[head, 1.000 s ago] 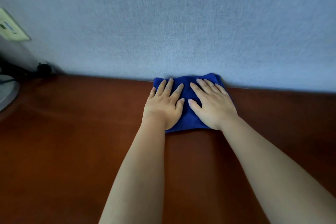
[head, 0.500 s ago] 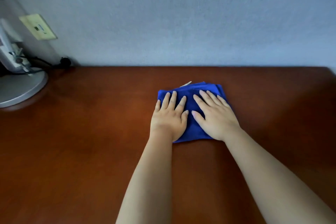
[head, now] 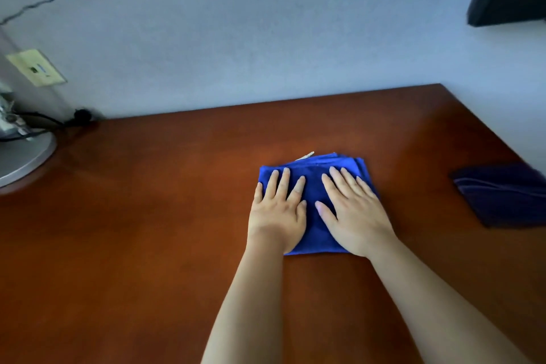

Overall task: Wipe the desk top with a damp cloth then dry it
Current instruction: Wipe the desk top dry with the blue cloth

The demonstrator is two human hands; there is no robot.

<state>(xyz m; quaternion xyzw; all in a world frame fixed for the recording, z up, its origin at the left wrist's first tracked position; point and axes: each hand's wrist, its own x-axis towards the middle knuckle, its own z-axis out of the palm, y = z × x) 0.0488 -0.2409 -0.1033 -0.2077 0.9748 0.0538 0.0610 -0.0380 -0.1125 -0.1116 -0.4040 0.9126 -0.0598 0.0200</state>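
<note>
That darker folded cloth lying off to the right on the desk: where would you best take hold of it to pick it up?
Probably the near-left corner of the dark purple folded cloth, coming in from the left with the right hand. It lies flat on the reddish-brown wooden desk top, so only its stacked edges give fingers a grip, and its right part runs out of view.

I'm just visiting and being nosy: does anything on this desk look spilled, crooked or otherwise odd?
Nothing stands out. Both hands, left hand and right hand, press flat on a folded blue cloth on the desk. A small white tag pokes from its far edge. A second dark cloth lies folded at the right edge.
</note>
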